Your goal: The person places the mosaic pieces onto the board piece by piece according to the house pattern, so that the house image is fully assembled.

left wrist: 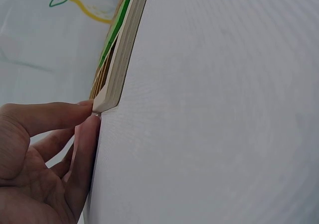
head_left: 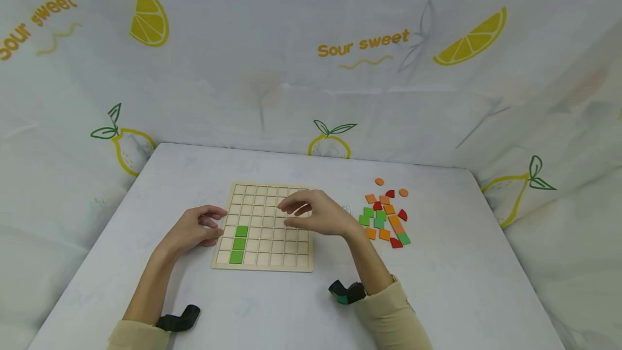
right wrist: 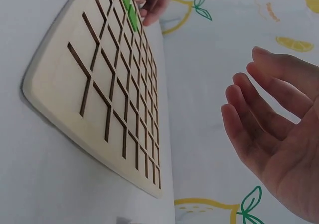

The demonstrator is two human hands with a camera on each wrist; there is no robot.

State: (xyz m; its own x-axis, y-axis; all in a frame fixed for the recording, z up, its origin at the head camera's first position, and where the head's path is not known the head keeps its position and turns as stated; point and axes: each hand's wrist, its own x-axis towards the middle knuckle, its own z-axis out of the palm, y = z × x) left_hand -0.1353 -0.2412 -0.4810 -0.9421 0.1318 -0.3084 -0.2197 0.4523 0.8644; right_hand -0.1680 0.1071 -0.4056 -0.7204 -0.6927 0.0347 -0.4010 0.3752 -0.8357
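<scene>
A light wooden grid board (head_left: 276,259) lies flat in the middle of the head view. Three green square tiles (head_left: 239,243) fill a short column of its cells near the left front corner. At the board's left edge is my left hand (head_left: 190,227), thumb and fingertips touching the rim; the left wrist view shows the thumb (left wrist: 55,118) right at the board's corner. My right hand (head_left: 323,215) hovers over the board's right part, fingers loosely bent and apart. In the right wrist view the right hand (right wrist: 279,119) holds nothing.
Right of the board lies a loose group of pieces: green squares (head_left: 368,212), orange squares (head_left: 385,235), red wedges (head_left: 396,243) and orange discs (head_left: 379,181). A small white printed card (head_left: 346,209) is partly hidden behind the right hand. A lemon-print curtain (head_left: 272,69) hangs behind the table.
</scene>
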